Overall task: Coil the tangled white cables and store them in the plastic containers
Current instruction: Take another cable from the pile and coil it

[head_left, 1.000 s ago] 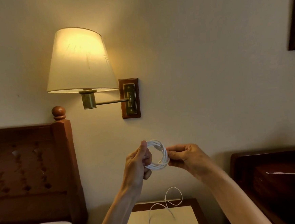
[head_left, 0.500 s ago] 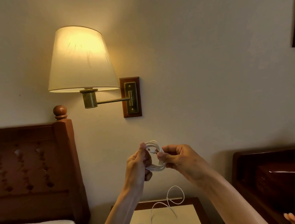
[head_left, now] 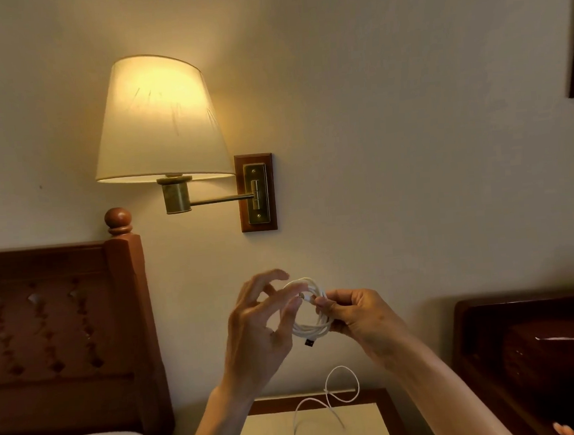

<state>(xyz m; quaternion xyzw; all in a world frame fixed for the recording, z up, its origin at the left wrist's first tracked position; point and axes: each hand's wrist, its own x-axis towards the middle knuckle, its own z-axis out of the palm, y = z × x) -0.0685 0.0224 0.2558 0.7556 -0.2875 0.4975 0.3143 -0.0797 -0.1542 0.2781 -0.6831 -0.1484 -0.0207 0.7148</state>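
Head view: right hand [head_left: 358, 318] pinches coil [head_left: 312, 313], left hand [head_left: 263, 325] spread, empty. Coiling finishing (plug dangling); next tuck end, find container.

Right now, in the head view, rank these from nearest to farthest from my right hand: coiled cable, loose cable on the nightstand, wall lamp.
1. Coiled cable: held in the right hand.
2. Loose cable: below, on the nightstand.
3. Wall lamp: upper left.

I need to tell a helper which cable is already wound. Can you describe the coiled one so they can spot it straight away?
Look below the lit wall lamp, in front of the wall. The right hand pinches a small white coiled cable in the air, a dark plug at its bottom. Unlike the loose cable on the bedside table, it is wound in tight loops.
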